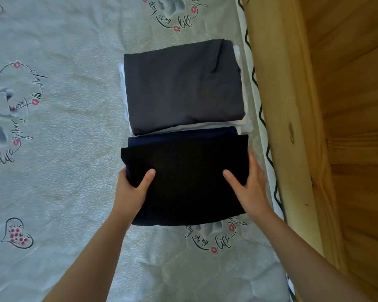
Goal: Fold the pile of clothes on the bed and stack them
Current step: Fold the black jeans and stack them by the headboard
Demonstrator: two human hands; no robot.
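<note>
A folded black garment (186, 182) lies on the bed in front of me, on top of a folded navy piece (183, 136) whose far edge peeks out. My left hand (131, 188) grips the black garment's left edge, thumb on top and fingers under. My right hand (249, 184) holds its right edge the same way. Just beyond sits a stack with a folded dark grey garment (183, 86) on top of folded white clothes (244, 124).
The bed sheet (63, 149) is pale grey with printed hearts and script. A wooden bed frame (292, 127) and wooden wall run along the right side, close to both stacks. Open sheet stretches to the left.
</note>
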